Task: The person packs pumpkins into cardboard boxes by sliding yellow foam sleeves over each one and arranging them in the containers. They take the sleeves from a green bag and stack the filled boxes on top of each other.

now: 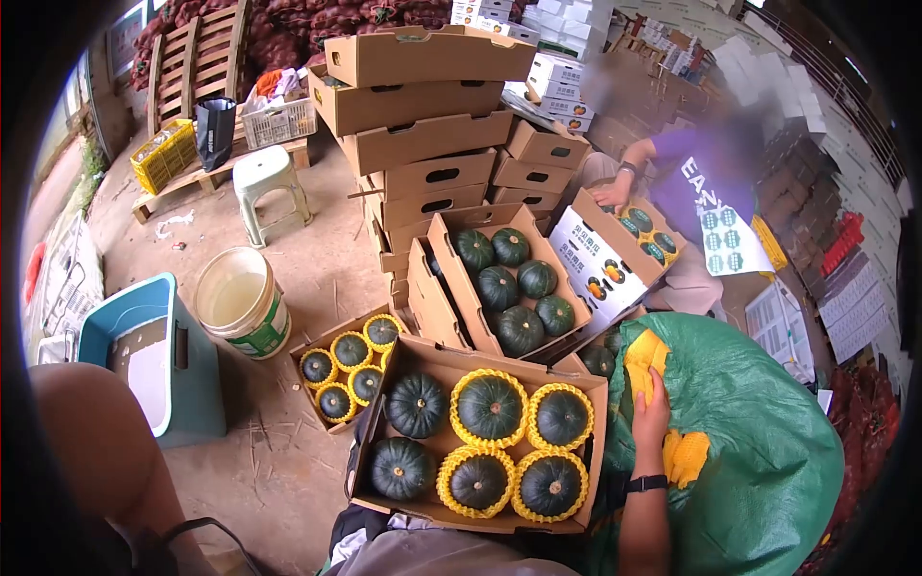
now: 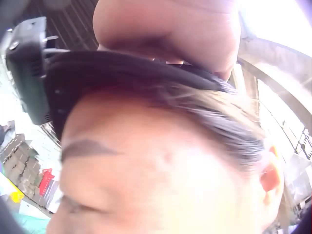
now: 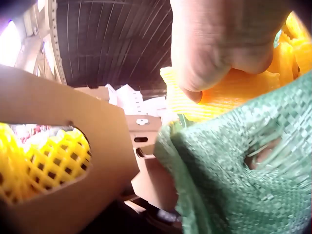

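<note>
My right hand (image 1: pixel 652 411) grips a flattened yellow foam net (image 1: pixel 642 360) over the green woven sack (image 1: pixel 759 432); in the right wrist view its curled fingers (image 3: pixel 219 48) press into the yellow foam (image 3: pixel 234 92). More yellow nets (image 1: pixel 685 458) lie on the sack beside the wrist. In front of me, an open carton (image 1: pixel 594 413) holds several dark green pumpkins; two at its left, one of them a bare pumpkin (image 1: pixel 416 405), have no net, and the others sit in yellow nets. My left hand (image 2: pixel 165 29) is raised against the black headband (image 2: pixel 122 68); its fingertips are hidden.
A smaller carton of netted pumpkins (image 1: pixel 351 349) stands front left, beside a white bucket (image 1: pixel 233 288) and a blue tub (image 1: pixel 197 384). Behind are a tilted carton of bare pumpkins (image 1: pixel 499 285) and stacked cartons (image 1: pixel 423 134). A person in purple (image 1: pixel 706 173) handles another carton at right.
</note>
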Available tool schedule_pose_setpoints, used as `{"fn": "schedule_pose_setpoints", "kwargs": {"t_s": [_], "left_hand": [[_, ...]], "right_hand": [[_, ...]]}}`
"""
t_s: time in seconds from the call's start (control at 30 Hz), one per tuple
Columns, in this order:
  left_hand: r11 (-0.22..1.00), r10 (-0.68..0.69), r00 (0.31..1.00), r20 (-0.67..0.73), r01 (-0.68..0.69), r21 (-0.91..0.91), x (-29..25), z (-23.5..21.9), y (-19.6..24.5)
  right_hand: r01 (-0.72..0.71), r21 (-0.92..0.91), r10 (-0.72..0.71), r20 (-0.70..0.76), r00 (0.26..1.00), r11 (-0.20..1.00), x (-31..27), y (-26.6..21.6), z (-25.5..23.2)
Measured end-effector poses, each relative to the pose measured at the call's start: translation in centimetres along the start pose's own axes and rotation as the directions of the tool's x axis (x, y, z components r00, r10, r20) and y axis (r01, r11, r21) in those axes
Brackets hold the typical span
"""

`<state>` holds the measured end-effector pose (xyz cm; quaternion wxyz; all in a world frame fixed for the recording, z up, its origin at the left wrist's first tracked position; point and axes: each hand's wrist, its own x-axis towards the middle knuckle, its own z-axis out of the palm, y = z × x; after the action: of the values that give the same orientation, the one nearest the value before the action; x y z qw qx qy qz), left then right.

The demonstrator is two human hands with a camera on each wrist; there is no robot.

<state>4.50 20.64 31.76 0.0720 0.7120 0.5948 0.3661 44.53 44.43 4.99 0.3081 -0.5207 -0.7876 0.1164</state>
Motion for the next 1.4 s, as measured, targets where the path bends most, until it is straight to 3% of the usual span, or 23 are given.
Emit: {"fn": "schedule_pose_setpoints", "kwargs": {"t_s": [0.07,0.1,0.13,0.27,0.33,0.43,0.47,0.5,0.53,0.63,0.7,0.73,0.8,0.83,0.87,0.9,0.93,1.0,1.07,1.13,1.2,1.3,1.4], "left_hand": [[1.000,-0.020,0.999,-0.034,0.020,-0.010,-0.7,-0.2,-0.2],[0.999,-0.033,0.999,-0.028,0.032,-0.020,-0.4,-0.6,-0.3],[0.999,-0.035,0.998,-0.051,0.033,-0.022,-0.6,-0.8,-0.3],[0.996,-0.078,0.988,-0.136,0.071,-0.061,-1.4,-2.1,-0.2],[0.992,-0.086,0.977,-0.195,0.065,-0.112,-2.3,-2.7,0.3],[0.965,-0.126,0.963,-0.240,0.063,-0.253,-4.1,-3.3,1.1],[0.945,-0.149,0.963,-0.225,0.072,-0.319,-4.6,-2.8,1.3],[0.919,-0.173,0.964,-0.200,0.085,-0.385,-5.0,-2.1,1.4],[0.886,-0.199,0.966,-0.163,0.106,-0.452,-5.5,-1.1,1.5],[0.720,-0.285,0.957,0.057,0.252,-0.646,-7.3,4.2,1.4],[0.613,-0.279,0.932,0.230,0.357,-0.705,-8.2,9.9,1.3],[0.613,-0.235,0.937,0.260,0.351,-0.708,-8.6,13.0,1.3],[0.689,-0.010,0.958,0.286,0.214,-0.692,-9.7,17.7,0.6],[0.561,-0.094,0.951,0.294,0.294,-0.773,-11.3,19.3,0.4],[0.414,-0.181,0.932,0.315,0.363,-0.835,-12.6,20.3,0.3],[0.458,-0.271,0.945,0.182,0.293,-0.839,-13.2,20.7,0.3],[0.595,-0.248,0.961,0.122,0.250,-0.764,-13.4,20.4,0.1],[0.880,-0.098,0.976,0.193,0.176,-0.441,-13.9,19.7,-0.1],[0.934,-0.147,0.960,0.239,0.214,-0.285,-14.8,19.5,-0.1],[0.963,-0.155,0.955,0.251,0.203,-0.179,-15.4,19.2,-0.6],[0.967,-0.165,0.943,0.289,0.212,-0.142,-15.5,18.7,-0.7],[0.983,-0.086,0.922,0.377,0.139,-0.116,-15.2,18.6,-0.6],[0.983,-0.010,0.989,0.147,0.037,-0.178,-14.3,20.2,0.3]], "right_hand": [[0.075,-0.023,-0.075,-0.012,0.997,0.997,-0.5,0.1,-0.3],[0.034,-0.020,-0.034,0.023,0.999,0.999,-2.9,-1.0,-1.2],[0.055,-0.009,-0.055,0.025,0.998,0.998,-1.5,-2.3,-2.0],[-0.098,0.394,0.176,-0.168,0.970,0.914,-4.5,-4.8,-4.2],[-0.077,0.616,0.313,-0.286,0.906,0.784,-6.2,-6.9,-5.0],[-0.200,0.918,0.356,0.070,0.932,0.343,-7.6,-9.9,-5.8],[-0.357,0.880,0.308,0.261,0.915,0.315,-8.1,-8.8,-5.0],[-0.406,0.744,0.176,0.372,0.911,0.531,-8.2,-7.9,-3.9],[-0.389,0.570,0.069,0.500,0.863,0.724,-8.3,-7.4,-3.2],[-0.226,0.676,0.124,0.197,0.972,0.701,-10.2,-10.0,-2.1],[-0.294,0.908,0.112,0.272,0.956,0.300,-10.9,-15.0,-3.4],[-0.244,0.939,-0.040,0.261,0.965,0.242,-11.1,-16.7,-3.3],[0.033,0.837,-0.445,0.256,0.858,0.546,-11.2,-18.7,-2.7],[0.143,0.813,-0.546,0.237,0.804,0.564,-11.2,-19.6,-1.9],[0.033,0.826,-0.454,0.275,0.848,0.562,-11.9,-19.9,-1.7],[-0.170,0.939,-0.371,0.278,0.886,0.298,-11.9,-20.6,-1.5],[-0.327,0.945,-0.291,0.308,0.906,-0.019,-11.7,-21.2,-1.2],[-0.597,0.794,-0.430,0.582,0.690,0.117,-11.9,-18.8,-1.9],[-0.257,0.722,-0.458,0.631,0.627,0.643,-12.1,-18.8,-2.2],[-0.255,0.646,-0.445,0.711,0.544,0.720,-11.7,-20.0,-3.8],[-0.364,0.677,-0.508,0.728,0.460,0.640,-12.1,-19.3,-3.7],[-0.113,0.637,-0.518,0.706,0.483,0.763,-12.3,-20.7,-4.1],[-0.208,0.618,-0.464,0.736,0.494,0.758,-12.0,-20.5,-3.3]]}}
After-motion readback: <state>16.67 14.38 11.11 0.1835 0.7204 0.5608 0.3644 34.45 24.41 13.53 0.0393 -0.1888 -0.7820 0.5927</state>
